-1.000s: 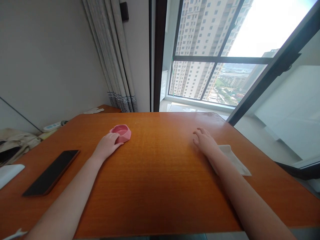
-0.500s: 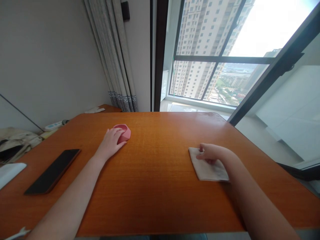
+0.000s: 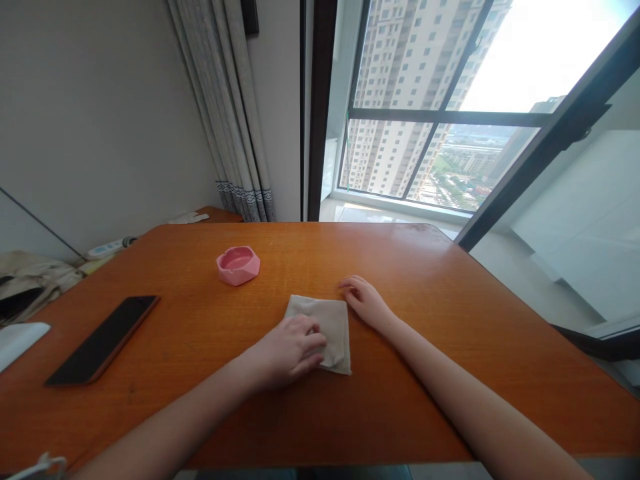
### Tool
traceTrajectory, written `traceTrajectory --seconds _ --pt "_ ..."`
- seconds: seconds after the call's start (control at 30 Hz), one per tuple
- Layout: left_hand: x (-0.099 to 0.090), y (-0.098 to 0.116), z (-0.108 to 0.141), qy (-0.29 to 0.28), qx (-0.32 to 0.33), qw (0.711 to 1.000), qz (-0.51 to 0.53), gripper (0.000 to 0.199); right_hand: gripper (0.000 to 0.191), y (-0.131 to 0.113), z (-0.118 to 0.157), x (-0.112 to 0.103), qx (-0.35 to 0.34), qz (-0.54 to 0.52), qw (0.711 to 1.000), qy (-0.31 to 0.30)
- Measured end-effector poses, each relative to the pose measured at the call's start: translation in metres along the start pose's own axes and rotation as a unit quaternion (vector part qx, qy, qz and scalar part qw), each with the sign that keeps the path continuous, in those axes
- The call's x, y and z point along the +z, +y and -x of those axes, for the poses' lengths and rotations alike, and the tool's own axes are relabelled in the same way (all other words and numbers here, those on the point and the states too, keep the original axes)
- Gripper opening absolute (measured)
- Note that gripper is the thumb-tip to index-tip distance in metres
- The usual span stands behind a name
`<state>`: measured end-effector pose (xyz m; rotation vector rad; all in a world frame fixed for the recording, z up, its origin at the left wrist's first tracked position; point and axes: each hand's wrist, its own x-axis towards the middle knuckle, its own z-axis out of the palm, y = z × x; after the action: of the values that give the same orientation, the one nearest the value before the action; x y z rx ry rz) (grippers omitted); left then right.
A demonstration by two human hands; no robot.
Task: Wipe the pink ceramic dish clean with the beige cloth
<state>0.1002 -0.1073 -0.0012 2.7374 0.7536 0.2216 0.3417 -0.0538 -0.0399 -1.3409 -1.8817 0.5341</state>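
A folded light grey cloth [image 3: 336, 328] lies flat on the wooden table near its middle. My left hand [image 3: 295, 347] rests on the cloth's left part, its bent fingers pressed onto the fabric. Just right of the cloth's upper corner, my right hand [image 3: 367, 301] lies low over the table, holding nothing, with fingers loosely stretched and apart from the cloth. Farther back on the left sits a pink faceted ashtray [image 3: 239, 267], upright, with no hand touching it.
A dark phone [image 3: 105, 340] lies at the left of the wooden table [image 3: 240, 427]. A white object [image 3: 23, 340] and a bundle of beige cloth [image 3: 37, 277] are at the far left edge. A white cable end [image 3: 43, 465] shows at bottom left. Behind the table is a window.
The cloth has moved left from the right side to the middle. My left hand has left the ashtray and come onto the cloth. My right hand has let go of the cloth.
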Motion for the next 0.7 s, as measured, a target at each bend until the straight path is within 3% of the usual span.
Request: traceTrajectory --seconds 0.2,0.43,0.57,0.7 --pt "-0.008 -0.029 0.047 0.031 -0.208 0.973 -0.092 0.028 0.033 0.008 0.003 0.01 -0.019 0.212 0.976 -0.037" --pt "-0.015 -0.085 0.125 0.057 -0.41 0.886 -0.207 0.03 0.036 0.0 0.006 0.013 -0.03 0.245 0.967 -0.057" --pt "-0.025 -0.099 0.141 0.034 -0.449 0.869 -0.207 0.029 0.036 0.0 0.005 0.014 -0.029 0.242 0.968 -0.054" --pt "-0.033 -0.084 0.118 0.097 -0.374 0.894 -0.228 0.026 0.035 0.001 0.004 0.015 -0.019 0.231 0.972 -0.04"
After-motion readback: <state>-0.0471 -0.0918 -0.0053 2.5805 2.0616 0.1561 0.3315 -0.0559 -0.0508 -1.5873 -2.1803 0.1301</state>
